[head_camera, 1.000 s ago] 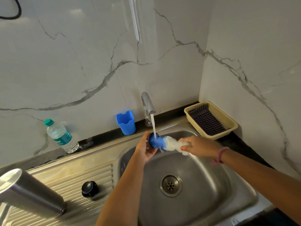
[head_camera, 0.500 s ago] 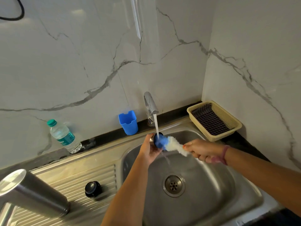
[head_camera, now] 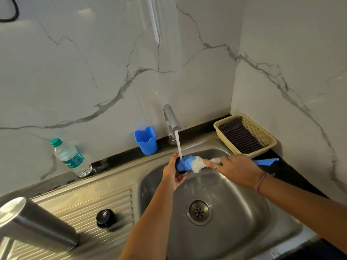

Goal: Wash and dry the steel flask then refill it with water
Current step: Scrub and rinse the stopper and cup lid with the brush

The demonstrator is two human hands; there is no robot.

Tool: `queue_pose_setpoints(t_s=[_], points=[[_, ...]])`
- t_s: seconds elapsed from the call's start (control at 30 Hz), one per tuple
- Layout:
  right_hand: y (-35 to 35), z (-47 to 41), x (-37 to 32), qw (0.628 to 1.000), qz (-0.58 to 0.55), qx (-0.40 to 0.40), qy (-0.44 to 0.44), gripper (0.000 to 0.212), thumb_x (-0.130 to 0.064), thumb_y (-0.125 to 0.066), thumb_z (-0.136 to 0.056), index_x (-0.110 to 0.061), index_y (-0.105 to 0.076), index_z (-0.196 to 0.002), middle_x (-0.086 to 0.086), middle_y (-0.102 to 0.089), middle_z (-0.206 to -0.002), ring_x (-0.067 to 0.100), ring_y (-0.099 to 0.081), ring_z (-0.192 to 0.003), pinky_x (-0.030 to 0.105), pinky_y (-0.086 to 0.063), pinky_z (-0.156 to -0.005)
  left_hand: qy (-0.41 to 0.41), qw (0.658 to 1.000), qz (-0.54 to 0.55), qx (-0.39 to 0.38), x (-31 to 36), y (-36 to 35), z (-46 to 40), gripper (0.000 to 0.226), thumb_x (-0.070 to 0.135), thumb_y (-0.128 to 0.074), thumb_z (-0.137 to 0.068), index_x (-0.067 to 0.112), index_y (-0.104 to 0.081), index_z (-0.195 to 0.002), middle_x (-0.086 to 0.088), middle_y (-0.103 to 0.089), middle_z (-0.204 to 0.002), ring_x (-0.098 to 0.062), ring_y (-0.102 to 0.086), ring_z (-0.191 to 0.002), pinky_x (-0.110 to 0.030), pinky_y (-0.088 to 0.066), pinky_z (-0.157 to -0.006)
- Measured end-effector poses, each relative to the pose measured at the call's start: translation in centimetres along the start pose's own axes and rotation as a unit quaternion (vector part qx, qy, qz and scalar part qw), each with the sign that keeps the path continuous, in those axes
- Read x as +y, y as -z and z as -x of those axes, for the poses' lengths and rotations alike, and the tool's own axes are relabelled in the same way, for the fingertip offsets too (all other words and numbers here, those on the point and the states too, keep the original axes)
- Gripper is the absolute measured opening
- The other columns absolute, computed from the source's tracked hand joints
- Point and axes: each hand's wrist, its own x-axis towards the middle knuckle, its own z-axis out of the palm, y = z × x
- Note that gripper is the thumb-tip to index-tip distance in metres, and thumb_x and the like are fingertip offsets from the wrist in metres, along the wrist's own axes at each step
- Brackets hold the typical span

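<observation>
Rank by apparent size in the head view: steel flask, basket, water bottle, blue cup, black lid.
1. steel flask, though nearness to the camera inflates it
2. basket
3. water bottle
4. blue cup
5. black lid

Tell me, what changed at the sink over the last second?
Little changed. The right hand drew the bottle brush back towards the basket, so more white bristle and its blue handle now show. The left hand still holds a small dark part against the brush's blue tip under the running tap. The steel flask, black cap, blue cup and water bottle stayed put.
</observation>
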Motion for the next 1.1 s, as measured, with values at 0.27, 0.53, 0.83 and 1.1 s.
queue_pose_setpoints(t_s=[0.27,0.53,0.83,1.1], points=[[1.3,-1.7,-1.6,0.87,-0.448,-0.107,-0.179,0.037,-0.032,-0.047,-0.099,-0.022,-0.052,-0.134,0.002,-0.067,-0.1,0.018,-0.062,-0.086,0.029,-0.046,-0.068,-0.034,0.979,0.172,-0.1,-0.9,0.7,0.1,0.044,0.029,-0.063,-0.085,0.001,-0.061,-0.12,-0.019,-0.068,-0.109,-0.029,-0.064,-0.101,-0.041,-0.053,-0.084],[1.7,-1.5,0.2,0.534,-0.744,-0.278,-0.292,0.028,-0.036,-0.046,-0.1,-0.021,-0.053,-0.124,-0.009,-0.032,-0.055,0.001,-0.021,-0.038,0.013,-0.019,-0.029,-0.046,0.968,0.216,-0.121,-0.9,0.5,0.0,0.051,0.028,-0.068,-0.087,-0.001,-0.06,-0.128,-0.018,-0.07,-0.115,-0.03,-0.063,-0.113,-0.043,-0.046,-0.107],[-0.1,0.4,0.6,0.996,-0.009,0.042,0.079,0.071,-0.007,-0.039,-0.1,-0.03,0.005,-0.152,0.009,-0.056,-0.088,0.018,-0.056,-0.07,0.031,-0.048,-0.056,-0.027,0.987,0.156,-0.034,-0.7,-0.3,-0.1,0.031,0.027,-0.067,-0.092,0.008,-0.059,-0.115,-0.019,-0.065,-0.115,-0.034,-0.065,-0.104,-0.049,-0.056,-0.088],[0.3,-0.5,-0.4,0.971,-0.216,-0.012,-0.104,0.044,-0.029,-0.041,-0.1,-0.029,-0.038,-0.144,0.002,-0.066,-0.088,0.014,-0.055,-0.064,0.026,-0.043,-0.053,-0.018,0.99,0.136,-0.044,-0.4,-0.4,-0.4,0.023,0.022,-0.066,-0.092,0.007,-0.063,-0.108,-0.019,-0.065,-0.113,-0.034,-0.063,-0.107,-0.051,-0.052,-0.097]])
